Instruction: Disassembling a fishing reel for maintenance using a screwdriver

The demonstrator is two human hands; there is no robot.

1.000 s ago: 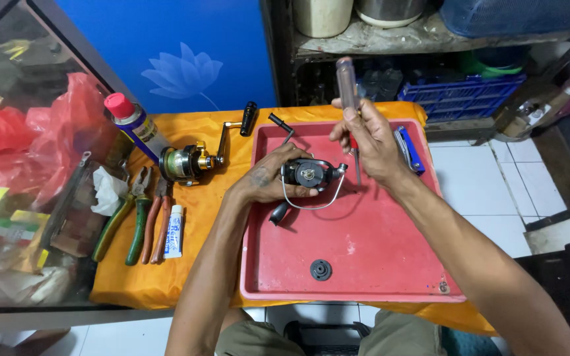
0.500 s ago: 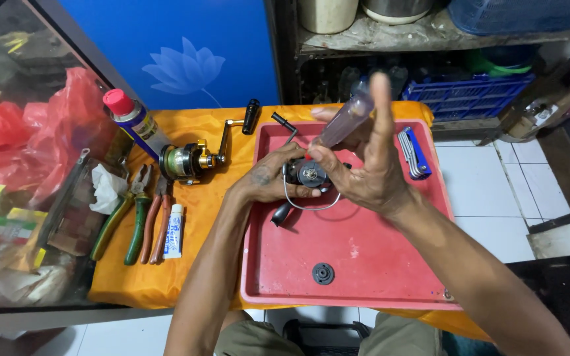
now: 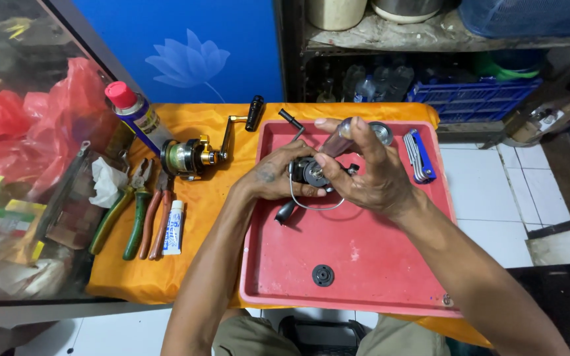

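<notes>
A black fishing reel body (image 3: 308, 173) with a wire bail hangs just above a red tray (image 3: 364, 264). My left hand (image 3: 275, 177) grips the reel from the left. My right hand (image 3: 367, 168) holds a slim screwdriver with a translucent handle (image 3: 336, 142), tilted down with its tip at the reel's top. The reel's black handle knob (image 3: 285, 213) rests on the tray below my left hand.
A small black round part (image 3: 322, 275) and a silver spool (image 3: 382, 132) lie on the tray, beside a blue hex-key set (image 3: 420, 157). On the orange cloth are a gold reel (image 3: 189, 157), pliers (image 3: 133, 207), a white tube (image 3: 174, 227), and a spray can (image 3: 136, 115).
My right hand lowered the screwdriver from upright to a tilt, bringing its tip down onto the reel. My left hand kept hold of the reel.
</notes>
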